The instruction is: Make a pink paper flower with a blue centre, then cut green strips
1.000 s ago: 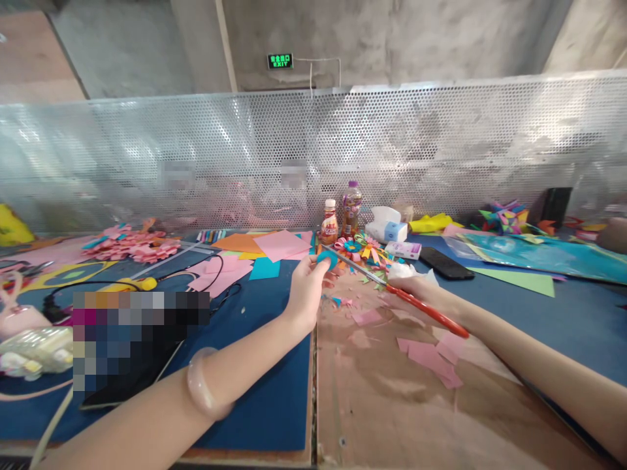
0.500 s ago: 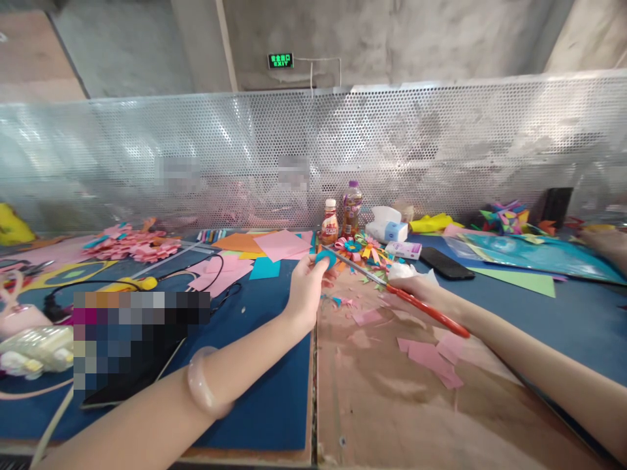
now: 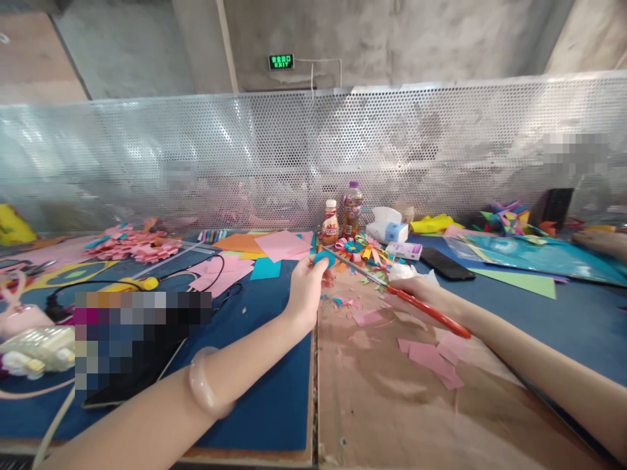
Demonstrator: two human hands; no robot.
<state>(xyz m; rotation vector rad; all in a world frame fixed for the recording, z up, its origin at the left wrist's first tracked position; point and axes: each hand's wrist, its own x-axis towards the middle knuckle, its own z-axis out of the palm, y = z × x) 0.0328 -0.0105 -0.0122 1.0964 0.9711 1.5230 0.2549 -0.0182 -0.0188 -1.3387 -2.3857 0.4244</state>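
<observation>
Scissors (image 3: 427, 311), one; blue disc (image 3: 325, 258), one

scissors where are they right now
In the head view, the scissors are right of centre in the right hand, blades pointing at the teal paper in the left hand.

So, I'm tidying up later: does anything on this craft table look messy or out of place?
Pink offcuts lie scattered over the brown board, with coloured snippets near the left hand, which pinches a blue paper piece; the right hand holds red-handled scissors. Nothing looks spilled or broken.
</observation>
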